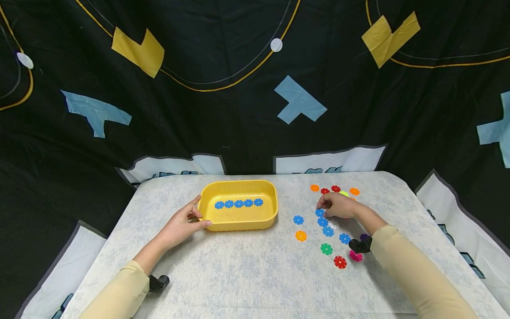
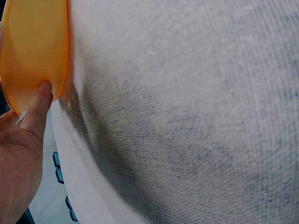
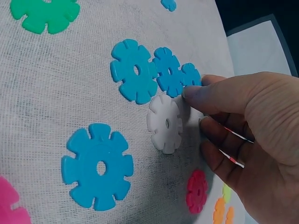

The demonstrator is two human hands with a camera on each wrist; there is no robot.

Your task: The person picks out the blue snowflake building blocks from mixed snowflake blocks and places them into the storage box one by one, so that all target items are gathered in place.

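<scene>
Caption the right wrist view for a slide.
The right hand pinches the end disc of three lined-up blue discs, with a white disc nearby on pale cloth.

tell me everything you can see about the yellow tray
The yellow tray is a shallow, open-topped, roughly rectangular container with rounded corners, a continuous rim and smooth walls that look like slightly glossy plastic. It stands upright on the pale cloth-covered table, its long side facing the person. Five blue notched discs lie inside in a straight row. The left hand holds its left end, with the thumb on the near side. Its underside is hidden.
</scene>
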